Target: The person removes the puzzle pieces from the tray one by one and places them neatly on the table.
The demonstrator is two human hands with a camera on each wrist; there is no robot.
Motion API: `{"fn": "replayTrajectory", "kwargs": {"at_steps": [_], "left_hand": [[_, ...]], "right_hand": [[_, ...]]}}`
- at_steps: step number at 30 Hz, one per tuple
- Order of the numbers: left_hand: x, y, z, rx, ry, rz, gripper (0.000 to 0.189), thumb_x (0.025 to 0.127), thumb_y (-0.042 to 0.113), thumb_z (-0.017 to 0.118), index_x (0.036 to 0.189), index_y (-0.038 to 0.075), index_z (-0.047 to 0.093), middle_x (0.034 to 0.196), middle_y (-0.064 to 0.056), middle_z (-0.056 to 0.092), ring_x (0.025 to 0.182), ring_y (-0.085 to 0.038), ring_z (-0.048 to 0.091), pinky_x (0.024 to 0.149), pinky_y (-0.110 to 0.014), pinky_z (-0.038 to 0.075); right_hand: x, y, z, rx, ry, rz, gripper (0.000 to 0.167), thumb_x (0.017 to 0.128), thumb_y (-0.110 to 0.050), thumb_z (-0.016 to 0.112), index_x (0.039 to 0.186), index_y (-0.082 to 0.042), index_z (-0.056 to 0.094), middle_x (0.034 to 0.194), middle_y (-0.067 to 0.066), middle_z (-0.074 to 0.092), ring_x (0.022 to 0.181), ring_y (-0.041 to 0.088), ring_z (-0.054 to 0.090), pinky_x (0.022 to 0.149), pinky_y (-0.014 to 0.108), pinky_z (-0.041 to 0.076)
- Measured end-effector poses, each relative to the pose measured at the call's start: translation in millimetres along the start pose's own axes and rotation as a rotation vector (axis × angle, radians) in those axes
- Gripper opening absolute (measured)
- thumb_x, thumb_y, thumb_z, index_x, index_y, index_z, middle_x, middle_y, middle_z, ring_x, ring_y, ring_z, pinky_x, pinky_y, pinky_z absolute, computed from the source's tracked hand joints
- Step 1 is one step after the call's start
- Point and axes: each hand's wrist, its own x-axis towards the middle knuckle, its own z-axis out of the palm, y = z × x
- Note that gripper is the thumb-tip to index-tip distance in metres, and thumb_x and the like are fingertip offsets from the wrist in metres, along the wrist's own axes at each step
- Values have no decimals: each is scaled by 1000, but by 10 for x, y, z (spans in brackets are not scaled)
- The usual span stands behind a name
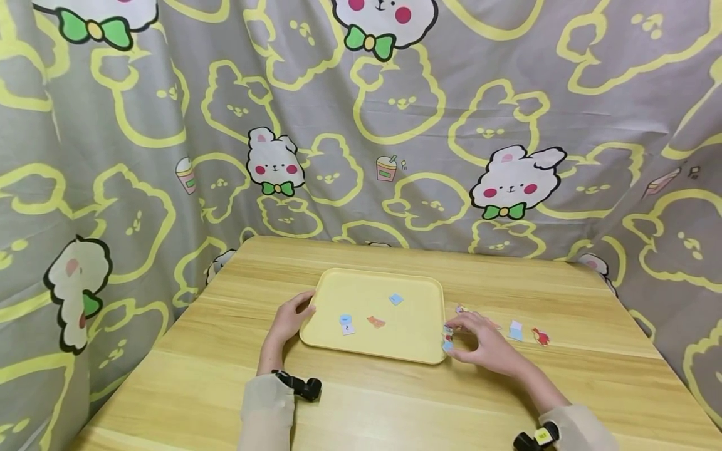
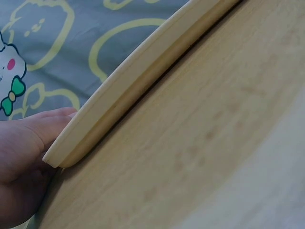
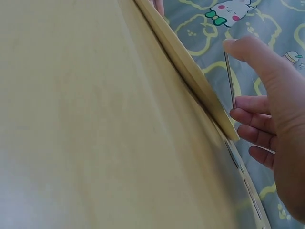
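Head view bright, evenly lit, pale glare on near surface, curtain pattern stretched toward frame edges, wrist views dimmer, softer, surface grain blurred, whitish glare in one lower corner each, thin dark shadow beneath tray.

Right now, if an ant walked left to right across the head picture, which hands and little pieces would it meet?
Left hand → first blue-and-white piece → orange piece → blue piece → pinched piece → right hand → second blue-and-white piece → red piece.
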Motion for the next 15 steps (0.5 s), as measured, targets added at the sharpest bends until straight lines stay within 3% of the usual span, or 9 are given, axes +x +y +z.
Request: {"fn": "replayTrajectory", "kwargs": {"at_steps": [3,10,15], "left_hand": [[-1,5,3,-1,3,1,48,98,17,59,145,9,49,150,-18,46,143,-40,36,121,-54,28],[2,10,1,6,2,-3,48,99,18,58,145,9,49,150,-18,46,143,-40,36,121,-54,29],[12,-12,3,7,-3,-8,48,99,19,58,145,11,48,151,-18,46,144,-40,36,121,-54,29]], "right_hand": [[-35,22,-38,-14,-7,0,47,76,-32,82,118,-15,66,111,-8,64,99,12,57,86,39,44],[-92,74,-98,-52,-8,-13,48,75,-31,82,118,-13,66,111,-6,64,103,12,55,89,45,44],[-136,122,-123,-89,-1,-24,48,73,-30,83,115,-15,67,109,-9,65,99,6,54,86,39,46]]}}
